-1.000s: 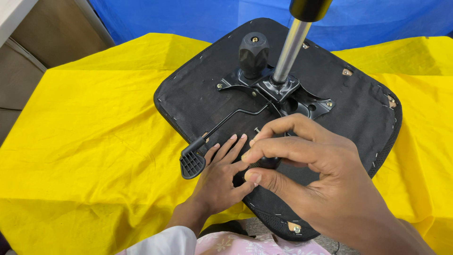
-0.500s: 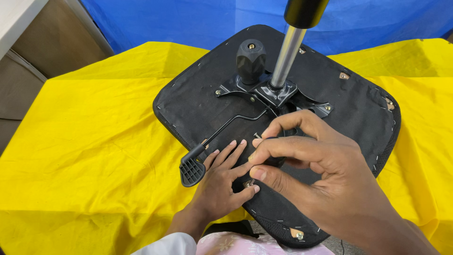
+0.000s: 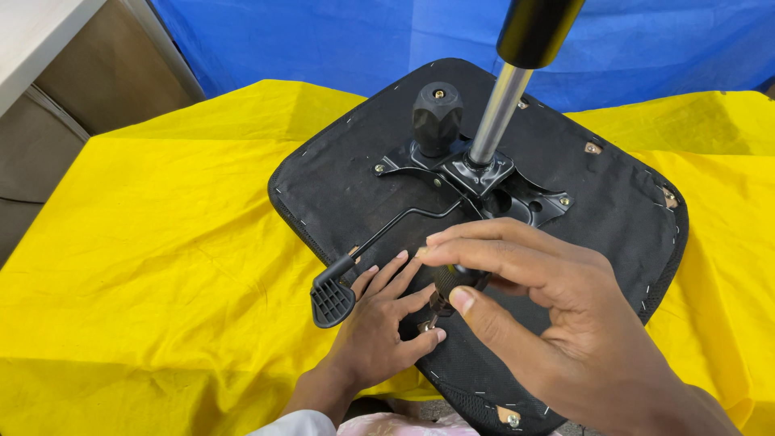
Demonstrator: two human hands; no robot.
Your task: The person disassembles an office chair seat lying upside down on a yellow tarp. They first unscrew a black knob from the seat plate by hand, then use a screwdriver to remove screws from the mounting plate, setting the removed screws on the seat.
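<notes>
Yellow-covered table with an upturned chair seat

A crumpled yellow cloth (image 3: 161, 242) covers the table from edge to edge. Directly on it lies a black chair seat (image 3: 355, 194), underside up, right of the middle, its near edge reaching past the cloth's front edge.

1. Packages: none in view.
2. Labels: none in view.
3. Signs: none in view.
4. Screens: none in view.
</notes>
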